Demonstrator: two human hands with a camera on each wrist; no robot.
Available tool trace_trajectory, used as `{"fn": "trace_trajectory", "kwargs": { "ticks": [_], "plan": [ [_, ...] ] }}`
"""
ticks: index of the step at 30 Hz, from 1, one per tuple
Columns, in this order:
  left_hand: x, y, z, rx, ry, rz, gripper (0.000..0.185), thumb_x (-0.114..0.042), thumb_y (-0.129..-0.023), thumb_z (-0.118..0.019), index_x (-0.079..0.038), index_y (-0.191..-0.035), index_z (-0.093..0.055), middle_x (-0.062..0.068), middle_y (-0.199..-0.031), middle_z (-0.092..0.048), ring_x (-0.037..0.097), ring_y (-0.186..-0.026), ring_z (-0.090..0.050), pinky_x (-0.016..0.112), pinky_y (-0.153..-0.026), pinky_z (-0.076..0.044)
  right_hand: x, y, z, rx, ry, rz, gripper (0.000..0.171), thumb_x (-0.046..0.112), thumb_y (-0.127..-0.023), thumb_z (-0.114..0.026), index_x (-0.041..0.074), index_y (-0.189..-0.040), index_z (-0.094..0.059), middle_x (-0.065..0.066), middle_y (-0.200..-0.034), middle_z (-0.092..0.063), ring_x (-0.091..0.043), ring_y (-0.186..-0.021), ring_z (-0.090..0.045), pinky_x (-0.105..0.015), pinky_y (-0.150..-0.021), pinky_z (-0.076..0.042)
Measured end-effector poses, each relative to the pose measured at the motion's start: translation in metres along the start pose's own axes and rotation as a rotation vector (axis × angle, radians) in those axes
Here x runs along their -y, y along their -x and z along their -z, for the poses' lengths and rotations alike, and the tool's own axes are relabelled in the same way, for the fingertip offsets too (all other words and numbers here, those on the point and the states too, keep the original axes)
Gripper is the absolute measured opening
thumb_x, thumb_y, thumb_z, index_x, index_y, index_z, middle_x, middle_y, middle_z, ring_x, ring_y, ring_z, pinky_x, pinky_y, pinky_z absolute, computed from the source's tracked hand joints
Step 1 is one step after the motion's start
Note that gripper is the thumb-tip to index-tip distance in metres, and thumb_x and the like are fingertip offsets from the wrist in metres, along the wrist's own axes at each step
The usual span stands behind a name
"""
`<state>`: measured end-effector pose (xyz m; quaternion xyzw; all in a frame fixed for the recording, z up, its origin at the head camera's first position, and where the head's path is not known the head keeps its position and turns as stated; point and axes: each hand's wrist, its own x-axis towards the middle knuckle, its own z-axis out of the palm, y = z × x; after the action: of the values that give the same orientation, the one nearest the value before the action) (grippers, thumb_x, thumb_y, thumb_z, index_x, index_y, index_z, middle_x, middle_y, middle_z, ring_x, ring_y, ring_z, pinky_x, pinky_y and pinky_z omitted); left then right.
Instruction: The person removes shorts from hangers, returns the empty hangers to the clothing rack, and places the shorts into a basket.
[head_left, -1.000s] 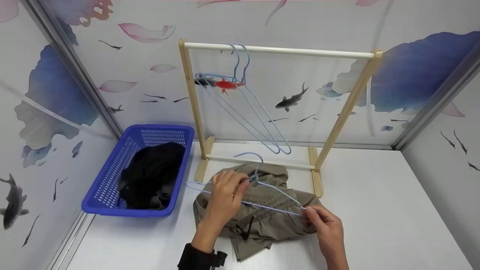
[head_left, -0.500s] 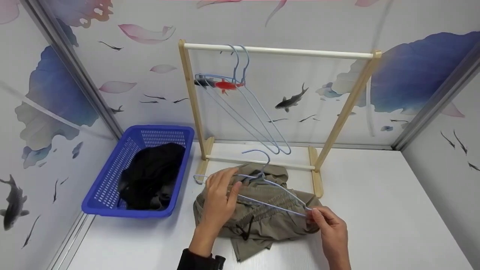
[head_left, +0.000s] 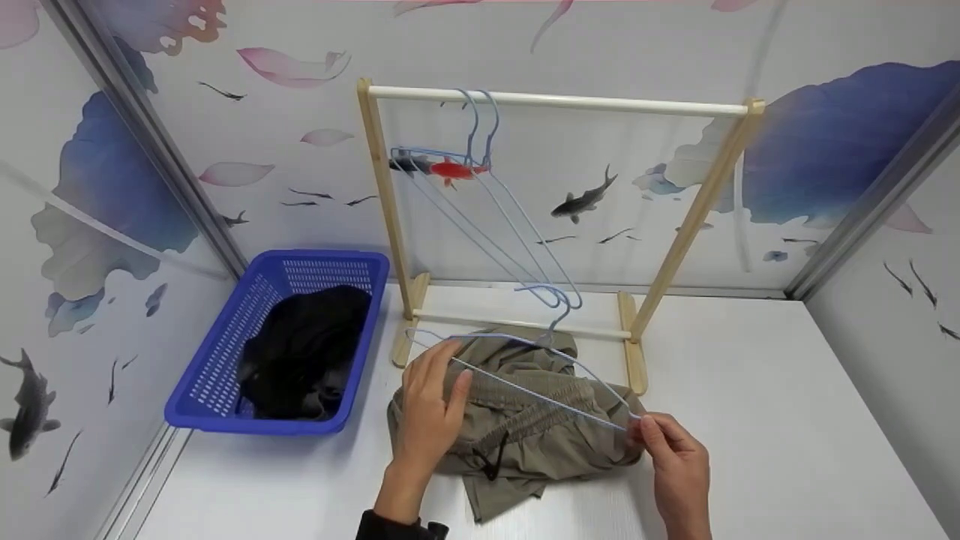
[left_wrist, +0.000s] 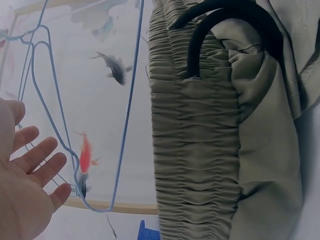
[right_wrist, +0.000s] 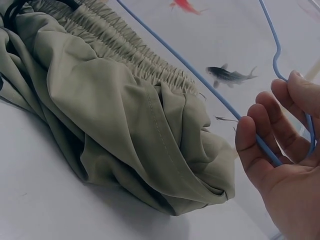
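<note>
Right hand (head_left: 679, 469) at lower right pinched one end of the blue hanger (head_left: 525, 390) over olive shorts (head_left: 517, 427), centre table (head_left: 750, 420). Left hand (head_left: 431, 409) flat, fingers apart, on waistband. Likely snagging the drawstring or slipping free, given one-ended hold.

A light-blue wire hanger (head_left: 525, 375) was held tilted just above a crumpled heap of khaki-green trousers (head_left: 525, 435), its hook pointing toward the back and its long bottom bar slanting across the garment; one corner was pinched in the right hand (head_left: 679, 469). The trousers lay on the white tabletop (head_left: 750, 420), their gathered elastic waistband and black drawcord (left_wrist: 225, 30) facing up. The left hand (head_left: 431, 409) rested flat on the waistband's near-left part, fingers straight.
</note>
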<state>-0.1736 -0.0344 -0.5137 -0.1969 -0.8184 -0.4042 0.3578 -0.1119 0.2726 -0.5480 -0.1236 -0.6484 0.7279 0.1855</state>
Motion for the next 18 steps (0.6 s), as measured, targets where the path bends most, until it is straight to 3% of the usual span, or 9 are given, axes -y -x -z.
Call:
{"fn": "trace_trajectory", "kwargs": {
  "ticks": [11,18],
  "plan": [
    [0.001,0.013,-0.001,0.049,-0.049,0.062,0.039,-0.011,-0.096,-0.071,-0.002,-0.133,-0.064,0.014,-0.131,-0.064,0.033,-0.124,-0.058,0.056,-0.104,-0.040,0.003,-0.002,0.006,-0.060,-0.032,-0.016,0.023,0.002,-0.101,-0.063,-0.021,-0.104,-0.066,-0.013,-0.085,-0.072,-0.013,-0.077,-0.069,-0.025,-0.073,-0.059],
    [0.002,0.017,-0.001,0.068,-0.059,0.074,0.039,-0.013,-0.096,-0.070,-0.003,-0.133,-0.063,0.012,-0.132,-0.064,0.033,-0.126,-0.057,0.057,-0.106,-0.039,0.001,-0.003,0.012,-0.092,-0.067,-0.027,0.022,0.001,-0.101,-0.063,-0.021,-0.104,-0.067,-0.008,-0.087,-0.075,-0.012,-0.078,-0.069,-0.024,-0.072,-0.059]
  ]
}}
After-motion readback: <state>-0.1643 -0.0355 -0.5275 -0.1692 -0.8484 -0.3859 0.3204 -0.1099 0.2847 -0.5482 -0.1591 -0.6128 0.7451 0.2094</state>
